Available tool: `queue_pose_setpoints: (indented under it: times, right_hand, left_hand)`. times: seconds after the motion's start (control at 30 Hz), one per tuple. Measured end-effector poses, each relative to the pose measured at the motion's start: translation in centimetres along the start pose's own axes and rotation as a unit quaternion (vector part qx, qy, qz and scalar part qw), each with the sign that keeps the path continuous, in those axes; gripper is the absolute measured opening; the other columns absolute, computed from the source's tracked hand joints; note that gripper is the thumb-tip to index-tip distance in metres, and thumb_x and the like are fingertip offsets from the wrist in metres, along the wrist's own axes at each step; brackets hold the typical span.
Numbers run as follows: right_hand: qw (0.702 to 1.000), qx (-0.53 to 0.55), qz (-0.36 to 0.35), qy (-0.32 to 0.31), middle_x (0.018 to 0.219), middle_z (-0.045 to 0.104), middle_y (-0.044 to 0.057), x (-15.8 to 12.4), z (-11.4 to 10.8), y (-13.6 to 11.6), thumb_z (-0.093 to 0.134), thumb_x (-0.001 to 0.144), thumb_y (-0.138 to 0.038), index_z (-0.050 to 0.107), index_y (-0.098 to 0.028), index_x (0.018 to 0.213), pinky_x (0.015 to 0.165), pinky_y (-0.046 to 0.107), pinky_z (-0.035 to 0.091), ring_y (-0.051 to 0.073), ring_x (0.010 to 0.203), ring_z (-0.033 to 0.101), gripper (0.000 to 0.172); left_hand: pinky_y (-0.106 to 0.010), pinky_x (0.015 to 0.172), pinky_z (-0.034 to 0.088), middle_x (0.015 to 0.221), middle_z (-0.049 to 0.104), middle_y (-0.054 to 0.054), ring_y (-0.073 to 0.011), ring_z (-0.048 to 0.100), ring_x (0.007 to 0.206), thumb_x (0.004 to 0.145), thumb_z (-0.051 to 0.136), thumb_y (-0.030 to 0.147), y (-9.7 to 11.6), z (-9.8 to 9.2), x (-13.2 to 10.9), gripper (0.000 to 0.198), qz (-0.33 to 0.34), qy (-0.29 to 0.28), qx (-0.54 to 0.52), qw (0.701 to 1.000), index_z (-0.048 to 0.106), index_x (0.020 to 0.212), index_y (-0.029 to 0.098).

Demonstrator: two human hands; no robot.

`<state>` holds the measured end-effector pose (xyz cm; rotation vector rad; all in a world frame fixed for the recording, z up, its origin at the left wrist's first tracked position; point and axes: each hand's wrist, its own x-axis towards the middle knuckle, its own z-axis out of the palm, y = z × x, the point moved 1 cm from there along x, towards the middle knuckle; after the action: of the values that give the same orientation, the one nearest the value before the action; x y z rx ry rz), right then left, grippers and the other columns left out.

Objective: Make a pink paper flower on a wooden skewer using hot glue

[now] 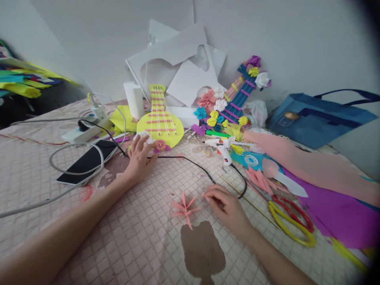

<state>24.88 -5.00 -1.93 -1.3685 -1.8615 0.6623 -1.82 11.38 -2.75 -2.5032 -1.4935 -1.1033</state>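
Note:
My left hand reaches to the lower edge of a yellow paper guitar with pink strips and white strings. Its fingers are apart and lie over a white paper flower, beside a small pink paper rose; whether they touch the flower I cannot tell. My right hand is low over the table, thumb and fingertips pressed together. What it pinches, if anything, is hidden. Just left of it lies a pink paper flower with narrow pointed petals.
A white glue gun trails a black cord across the table. Scissors, a thin stick and coloured paper lie right. A phone and power strip sit left. Behind stand a blue flowered guitar and a bag.

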Motion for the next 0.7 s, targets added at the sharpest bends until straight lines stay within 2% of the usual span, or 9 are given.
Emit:
queue_pose_setpoints:
  times: [0.07,0.23,0.37,0.5,0.57,0.7]
  right_hand:
    - [1.000,-0.002,0.000,0.001,0.090,0.060,0.003,0.02,-0.03,-0.02,0.045,0.089,-0.016,0.062,-0.021,0.087,0.065,0.024,0.044,0.013,0.082,0.058,0.018]
    - [1.000,-0.004,0.004,-0.001,0.090,0.060,0.003,-0.01,-0.09,0.00,0.045,0.089,-0.017,0.061,-0.021,0.087,0.067,0.024,0.044,0.013,0.082,0.058,0.017]
    - [1.000,-0.001,0.006,-0.004,0.092,0.060,0.003,-0.07,-0.08,0.06,0.044,0.089,-0.016,0.062,-0.022,0.088,0.065,0.023,0.044,0.013,0.082,0.057,0.018]
    - [1.000,-0.003,0.010,-0.005,0.091,0.060,0.003,-0.02,-0.08,-0.02,0.045,0.089,-0.017,0.062,-0.021,0.088,0.068,0.024,0.045,0.013,0.084,0.058,0.017]
    - [1.000,-0.002,0.007,-0.004,0.091,0.060,0.004,0.02,-0.10,-0.11,0.045,0.089,-0.017,0.062,-0.021,0.088,0.071,0.025,0.045,0.014,0.085,0.058,0.017]
    - [1.000,-0.005,0.003,-0.001,0.090,0.061,0.004,0.03,-0.12,-0.20,0.045,0.089,-0.018,0.062,-0.021,0.088,0.072,0.025,0.046,0.014,0.084,0.058,0.018]
  left_hand:
    - [-0.060,0.104,0.026,0.141,0.037,-0.013,-0.0358,0.020,0.138,0.089,0.049,0.032,-0.04,0.09,-0.02,0.025,-0.007,-0.011,0.005,1.000,0.055,0.111,0.023]
    - [-0.055,0.106,0.026,0.135,0.044,-0.010,-0.0302,0.026,0.136,0.088,0.049,0.029,-0.13,-0.24,0.09,0.012,0.004,0.027,-0.029,0.999,0.055,0.091,0.020]
    - [-0.056,0.106,0.027,0.137,0.041,-0.011,-0.0304,0.026,0.136,0.087,0.050,0.030,-0.12,-0.14,0.09,0.020,0.000,0.018,-0.015,1.000,0.053,0.105,0.022]
    - [-0.060,0.105,0.024,0.142,0.036,-0.011,-0.0354,0.019,0.138,0.088,0.050,0.030,0.02,-0.04,0.03,0.024,-0.012,-0.015,-0.006,1.000,0.055,0.110,0.024]
    - [-0.060,0.106,0.023,0.142,0.036,-0.010,-0.0356,0.019,0.138,0.088,0.050,0.030,0.09,-0.23,0.05,0.019,-0.005,-0.018,-0.018,1.000,0.058,0.103,0.023]
    - [-0.056,0.107,0.025,0.137,0.043,-0.009,-0.0310,0.025,0.137,0.085,0.053,0.028,0.11,-0.70,0.15,0.009,0.017,0.018,-0.048,0.999,0.055,0.089,0.020]
